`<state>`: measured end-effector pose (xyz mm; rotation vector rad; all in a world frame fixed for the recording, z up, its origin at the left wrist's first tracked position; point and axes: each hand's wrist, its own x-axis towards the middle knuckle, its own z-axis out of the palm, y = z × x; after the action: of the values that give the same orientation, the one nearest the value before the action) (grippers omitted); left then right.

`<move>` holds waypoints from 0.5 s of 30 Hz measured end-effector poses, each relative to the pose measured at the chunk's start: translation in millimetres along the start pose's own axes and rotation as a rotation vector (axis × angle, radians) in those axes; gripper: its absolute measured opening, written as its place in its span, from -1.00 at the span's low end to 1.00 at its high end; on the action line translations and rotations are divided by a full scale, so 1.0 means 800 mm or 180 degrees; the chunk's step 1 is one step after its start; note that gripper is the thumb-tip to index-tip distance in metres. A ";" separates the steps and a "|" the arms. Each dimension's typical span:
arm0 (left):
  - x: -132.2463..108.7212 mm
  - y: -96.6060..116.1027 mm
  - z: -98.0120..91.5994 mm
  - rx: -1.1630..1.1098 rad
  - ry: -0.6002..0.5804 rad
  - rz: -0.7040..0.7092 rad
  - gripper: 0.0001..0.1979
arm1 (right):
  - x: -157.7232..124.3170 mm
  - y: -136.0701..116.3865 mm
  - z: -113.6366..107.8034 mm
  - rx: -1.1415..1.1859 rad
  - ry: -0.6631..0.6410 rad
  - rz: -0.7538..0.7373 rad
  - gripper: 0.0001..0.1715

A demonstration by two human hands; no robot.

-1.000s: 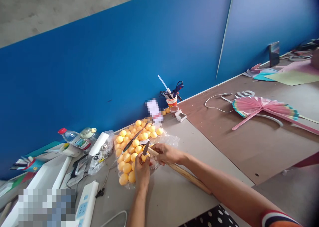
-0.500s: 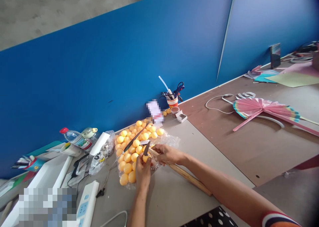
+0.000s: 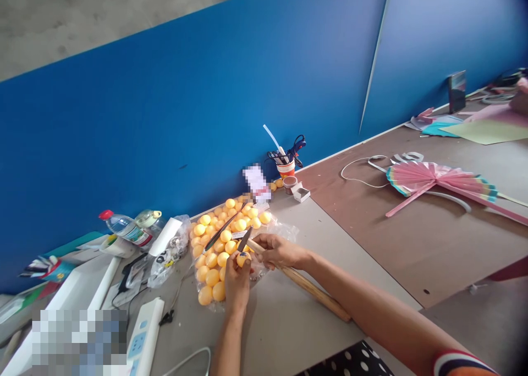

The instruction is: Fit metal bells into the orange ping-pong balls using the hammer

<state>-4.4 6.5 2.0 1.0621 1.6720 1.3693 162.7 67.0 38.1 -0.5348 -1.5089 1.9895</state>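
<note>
Within the last second little moved. The left hand (image 3: pixel 236 281) kept its place at the near edge of the heap, its grip closed on one small orange plastic ball (image 3: pixel 243 259) held up at the fingertips. The short dark blade (image 3: pixel 246 237) had stood close to upright over that ball; now it leaned further to the far right, its lower end still at the ball's top. The right hand (image 3: pixel 278 250) had edged slightly farther away, its grip closed around the long pale wooden stick (image 3: pixel 315 294), which ran under the wrist toward the near right. I could not tell whether blade and stick were one piece. I judged the work on the ball to be in mid-course, since blade and ball had not parted.

On the grey bench (image 3: pixel 289 337), a clear plastic water bottle with a red cap (image 3: pixel 124 228) lay at the far left, its level unclear. Beside it a small crumpled clear bag (image 3: pixel 167 257) held dark bits too small to name. The wide clear plastic bag (image 3: pixel 285 231) lay open just beyond both hands, filled with many more orange balls. Further right, against the blue partition, an orange-banded paper cup (image 3: pixel 285 169) held pens, a white rod and blue-handled scissors. A small brown pot (image 3: pixel 289 183) and a small white box (image 3: pixel 300 192) sat just beside it, contents unseen.
</note>
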 end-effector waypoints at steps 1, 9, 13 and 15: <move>0.000 0.000 0.000 0.0034 -0.0001 0.0023 -0.55 | 0.000 0.001 0.000 -0.0083 0.0030 0.0077 -0.71; 0.000 -0.004 -0.001 -0.0119 0.0007 0.0039 -0.47 | 0.002 0.002 -0.004 0.0119 0.0246 0.0025 -0.73; 0.000 -0.003 -0.001 -0.0260 0.0001 0.0203 -0.35 | 0.007 0.003 -0.012 0.0198 0.0771 0.0064 -0.70; -0.001 -0.002 -0.002 -0.0235 0.0000 0.0283 -0.34 | 0.009 0.004 -0.015 0.0250 0.0923 0.0052 -0.76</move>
<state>-5.5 4.7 1.0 1.1052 1.5784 1.4760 164.0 80.2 31.7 -0.7675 -1.2481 1.8802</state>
